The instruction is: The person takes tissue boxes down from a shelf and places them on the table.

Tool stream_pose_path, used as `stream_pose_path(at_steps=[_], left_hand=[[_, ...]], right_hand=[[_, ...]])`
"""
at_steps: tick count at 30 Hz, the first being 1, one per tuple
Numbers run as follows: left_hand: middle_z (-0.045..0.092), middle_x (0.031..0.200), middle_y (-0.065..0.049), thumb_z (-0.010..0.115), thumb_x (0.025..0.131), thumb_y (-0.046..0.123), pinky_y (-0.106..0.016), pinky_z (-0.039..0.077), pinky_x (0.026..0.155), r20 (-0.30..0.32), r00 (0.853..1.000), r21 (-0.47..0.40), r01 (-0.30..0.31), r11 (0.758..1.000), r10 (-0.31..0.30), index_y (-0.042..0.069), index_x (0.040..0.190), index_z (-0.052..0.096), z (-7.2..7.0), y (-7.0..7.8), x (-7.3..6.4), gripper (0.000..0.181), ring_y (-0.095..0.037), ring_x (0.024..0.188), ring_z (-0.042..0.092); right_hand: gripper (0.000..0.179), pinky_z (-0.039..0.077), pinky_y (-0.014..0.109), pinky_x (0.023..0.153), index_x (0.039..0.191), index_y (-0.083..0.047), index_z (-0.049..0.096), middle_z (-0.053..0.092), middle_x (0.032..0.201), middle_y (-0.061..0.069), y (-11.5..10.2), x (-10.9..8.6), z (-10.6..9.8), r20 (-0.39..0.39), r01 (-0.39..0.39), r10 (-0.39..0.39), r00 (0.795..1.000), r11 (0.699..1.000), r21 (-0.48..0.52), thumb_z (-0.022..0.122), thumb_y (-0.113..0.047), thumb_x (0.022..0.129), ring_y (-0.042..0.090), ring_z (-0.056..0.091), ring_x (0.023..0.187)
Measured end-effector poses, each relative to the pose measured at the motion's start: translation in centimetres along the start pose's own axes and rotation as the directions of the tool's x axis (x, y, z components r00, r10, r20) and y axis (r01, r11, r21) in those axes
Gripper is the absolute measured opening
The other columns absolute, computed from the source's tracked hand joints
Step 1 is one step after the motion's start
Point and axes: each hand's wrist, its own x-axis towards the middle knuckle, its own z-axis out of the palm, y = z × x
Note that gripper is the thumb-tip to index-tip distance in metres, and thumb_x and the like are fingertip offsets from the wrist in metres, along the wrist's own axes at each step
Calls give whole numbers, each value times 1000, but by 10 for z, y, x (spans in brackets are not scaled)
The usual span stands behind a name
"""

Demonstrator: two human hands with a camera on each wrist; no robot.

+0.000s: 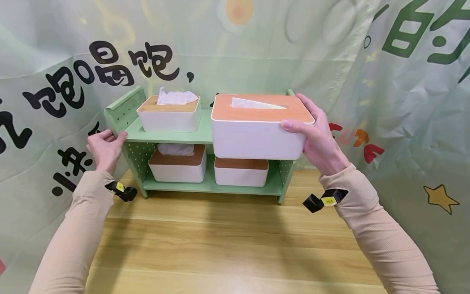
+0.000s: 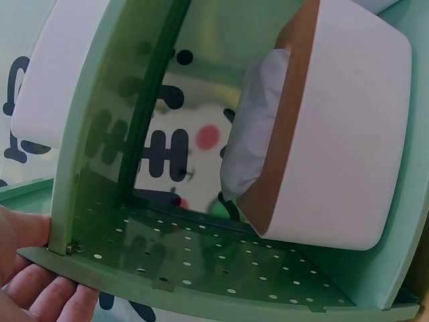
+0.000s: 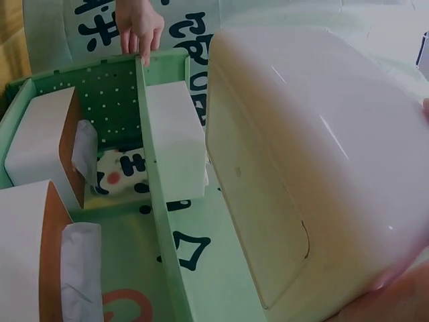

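Observation:
My right hand [image 1: 321, 141] grips the right end of a white tissue box [image 1: 257, 139] with a wood-coloured lid, thumb on its front face. The box is raised in front of the right half of a green two-tier shelf [image 1: 172, 186], and its pale underside shows in the right wrist view. A white slot, with no tissue standing out, marks its lid. At the shelf's left side, my left hand [image 1: 106, 150] pinches the frame where the upper board meets the side panel. In the left wrist view its fingers [image 2: 50, 295] lie along the panel's outside.
A tissue box [image 1: 169, 121] with tissue sticking out stands on the upper tier, left. Below are two more, a left box [image 1: 178, 173] and a right box [image 1: 240, 176]. The shelf stands on a wooden table [image 1: 220, 237] before a printed curtain [image 1: 238, 73].

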Motion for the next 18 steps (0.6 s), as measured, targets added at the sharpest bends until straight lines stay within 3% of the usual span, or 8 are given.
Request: stream_pose_path(at_steps=[3,9,11,16,18], left_hand=[[66,127,-7,73,90,29,-8,51,84,-4,1000,-2,3,1000,-3,14,136,62,0,0,0,49,16,70,53],[65,129,-9,73,91,29,-17,51,102,-7,1000,-2,-3,1000,3,14,136,62,0,2,1,49,16,67,53],[65,129,-10,73,91,29,-16,50,101,-7,1000,0,-6,1000,6,14,135,63,1,2,1,48,16,68,53],[64,133,-10,72,91,30,-17,51,102,-6,1000,1,11,1000,-11,16,137,61,2,2,0,49,12,81,56],[63,135,-11,72,92,31,-19,46,109,-4,1000,2,13,1000,-13,16,138,61,2,2,-1,50,5,97,61]], right_hand=[[79,55,33,90,157,-20,28,42,146,7,1,-7,-3,4,-1,1,1000,1000,-11,63,-4,87,29,43,130],[79,56,33,89,157,-20,27,40,148,6,5,-21,-7,18,-7,7,1000,1000,-12,61,-3,88,28,41,131],[78,56,34,88,157,-21,28,40,148,5,7,-25,-8,7,-16,16,1000,1000,-16,61,-2,88,28,41,131],[77,55,33,89,156,-19,31,42,145,6,13,-35,-11,-9,-6,5,1000,1000,-18,59,1,87,29,40,130],[78,55,33,90,156,-18,30,42,145,6,15,-40,-13,-9,1,-1,1000,1000,-22,59,1,86,29,40,131]])
